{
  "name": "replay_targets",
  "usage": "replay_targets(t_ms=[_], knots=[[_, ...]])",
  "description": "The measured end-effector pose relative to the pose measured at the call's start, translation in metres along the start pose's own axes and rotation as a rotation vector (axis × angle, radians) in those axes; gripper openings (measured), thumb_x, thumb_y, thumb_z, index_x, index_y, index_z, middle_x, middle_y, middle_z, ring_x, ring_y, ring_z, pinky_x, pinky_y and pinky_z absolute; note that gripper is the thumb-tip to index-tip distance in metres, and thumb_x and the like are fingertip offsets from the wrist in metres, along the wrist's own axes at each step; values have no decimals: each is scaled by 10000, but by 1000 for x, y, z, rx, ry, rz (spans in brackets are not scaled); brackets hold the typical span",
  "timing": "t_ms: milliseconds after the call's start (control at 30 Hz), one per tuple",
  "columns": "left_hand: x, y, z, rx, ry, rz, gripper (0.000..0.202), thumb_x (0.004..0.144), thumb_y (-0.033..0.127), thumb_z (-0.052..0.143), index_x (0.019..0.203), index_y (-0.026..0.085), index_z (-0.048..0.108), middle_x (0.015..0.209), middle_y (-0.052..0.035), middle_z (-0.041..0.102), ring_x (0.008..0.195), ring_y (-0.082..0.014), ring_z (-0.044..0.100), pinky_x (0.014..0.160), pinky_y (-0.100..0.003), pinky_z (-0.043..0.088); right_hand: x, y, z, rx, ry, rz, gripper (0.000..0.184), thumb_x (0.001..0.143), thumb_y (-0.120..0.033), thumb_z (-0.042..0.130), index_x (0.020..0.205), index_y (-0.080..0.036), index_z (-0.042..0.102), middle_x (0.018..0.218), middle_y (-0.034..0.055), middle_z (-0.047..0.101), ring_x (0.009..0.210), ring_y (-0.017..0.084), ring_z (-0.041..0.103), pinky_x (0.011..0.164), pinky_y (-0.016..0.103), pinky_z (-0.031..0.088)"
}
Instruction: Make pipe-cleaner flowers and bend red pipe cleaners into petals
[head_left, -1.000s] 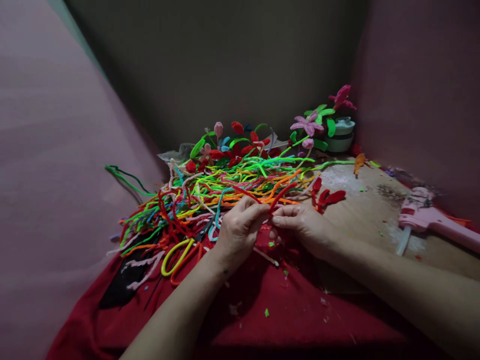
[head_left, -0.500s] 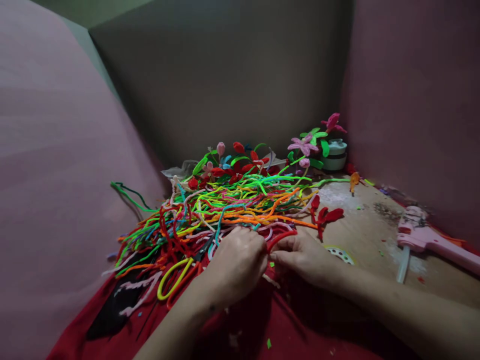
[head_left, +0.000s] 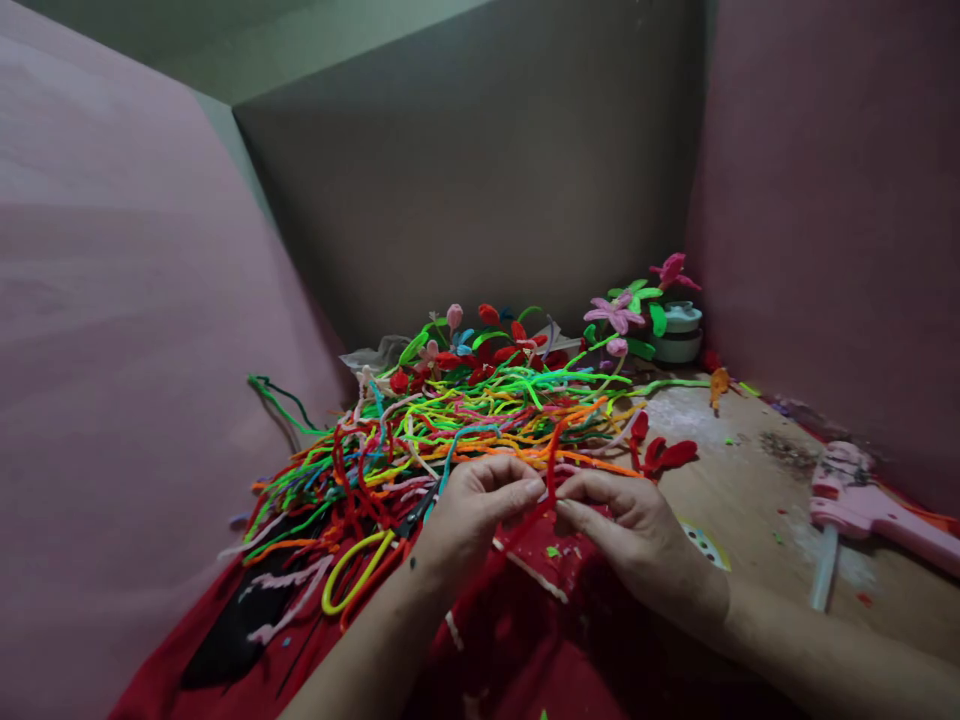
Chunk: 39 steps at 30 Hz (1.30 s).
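Observation:
Both of my hands pinch one red pipe cleaner (head_left: 553, 462) that stands up between them. My left hand (head_left: 480, 505) grips it from the left with thumb and fingers closed. My right hand (head_left: 626, 520) pinches it from the right, fingertips touching the same stem. Just beyond the hands lies a big tangled pile of pipe cleaners (head_left: 450, 420) in green, orange, red, yellow and pink. A red cloth (head_left: 525, 640) lies under my wrists.
Finished pipe-cleaner flowers (head_left: 495, 340) lie behind the pile, and a pink flower stands in a small pot (head_left: 679, 330) at the back right. A pink glue gun (head_left: 870, 510) lies on the wooden table (head_left: 750, 480) at the right. Red petal pieces (head_left: 664, 452) sit nearby. Walls close in left, back, right.
My hands have turned the red pipe cleaner from slanting right to upright between them. The camera has tilted up a little.

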<state>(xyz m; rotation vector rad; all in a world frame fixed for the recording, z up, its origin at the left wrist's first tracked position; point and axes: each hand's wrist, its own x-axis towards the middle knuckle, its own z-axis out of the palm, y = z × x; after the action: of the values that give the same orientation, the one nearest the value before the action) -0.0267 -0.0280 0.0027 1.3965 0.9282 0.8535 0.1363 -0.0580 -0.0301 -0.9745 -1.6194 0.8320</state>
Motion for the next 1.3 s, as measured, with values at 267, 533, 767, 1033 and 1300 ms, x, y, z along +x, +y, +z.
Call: replay_targets(t_ms=[267,533,767,1033,1300], knots=[[-3,-2,-13,846,-50,754,181,830,182,507,959,227,625,984,-70,527,935,-156,499,795,-294,432,6,3,-2,502,-162,300,180,751,-288,595,632,-153,580,570,10,606,535,100,494,565,239,381],[-7,8,-8,763,-156,476,167,834,249,489,737,164,595,744,-34,556,734,-139,474,684,-256,375,4,-4,-2,358,-189,293,149,722,-285,590,638,-164,574,559,5,578,527,117,506,552,258,407],[-1,-3,2,94,-216,-56,261,745,340,568,600,141,481,549,28,422,513,-77,349,518,-214,266,-2,-3,-3,-242,-33,-144,159,790,-213,509,661,-175,594,624,30,585,603,141,518,602,275,381],[2,3,-2,449,-39,159,207,818,279,482,657,149,479,617,39,410,588,-81,359,564,-198,309,9,5,0,360,-111,347,124,726,-265,589,662,-159,581,593,-6,594,556,106,504,585,243,395],[3,-13,4,758,155,438,118,826,214,479,753,157,552,720,-10,551,696,-116,485,666,-227,365,11,10,2,393,-65,399,164,720,-270,604,612,-152,569,564,-8,596,508,89,495,541,228,392]])
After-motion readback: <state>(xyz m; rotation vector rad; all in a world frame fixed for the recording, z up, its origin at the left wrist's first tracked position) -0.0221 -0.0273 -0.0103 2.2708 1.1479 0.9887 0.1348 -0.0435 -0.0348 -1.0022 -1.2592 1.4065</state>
